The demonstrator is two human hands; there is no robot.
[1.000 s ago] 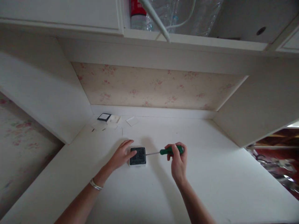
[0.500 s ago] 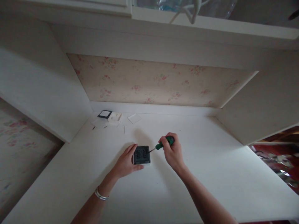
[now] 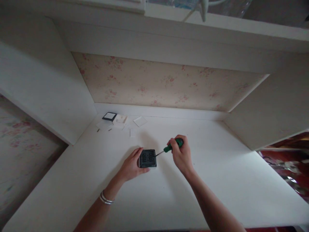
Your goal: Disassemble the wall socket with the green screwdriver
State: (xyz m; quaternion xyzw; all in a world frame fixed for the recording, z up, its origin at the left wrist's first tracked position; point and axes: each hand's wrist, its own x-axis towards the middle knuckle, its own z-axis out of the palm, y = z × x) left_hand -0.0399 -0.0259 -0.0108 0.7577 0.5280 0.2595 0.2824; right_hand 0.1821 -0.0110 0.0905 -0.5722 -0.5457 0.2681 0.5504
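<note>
My left hand [image 3: 132, 164] is closed around the left side of a small square switch or socket module [image 3: 148, 158], black on its upper face with a white edge below. Its exact kind is too small to tell. In my right hand [image 3: 181, 153] is a screwdriver with a green handle [image 3: 168, 148], its thin metal shaft pointing left and down. The screwdriver's tip is at the right edge of the black face; whether it touches cannot be made out. Both hands are over the white worktop.
At the back left lie a black frame [image 3: 109, 116], a white square plate [image 3: 120, 120], a thin white cover [image 3: 140, 121] and several small strips. White side panels [image 3: 265, 109] flank the worktop [image 3: 217, 180]. A shelf with a white cable [image 3: 204, 9] hangs above.
The screwdriver has drawn back slightly to the right, from over the black face to its right edge. The left hand keeps its hold on the module. The view has shifted a little.
</note>
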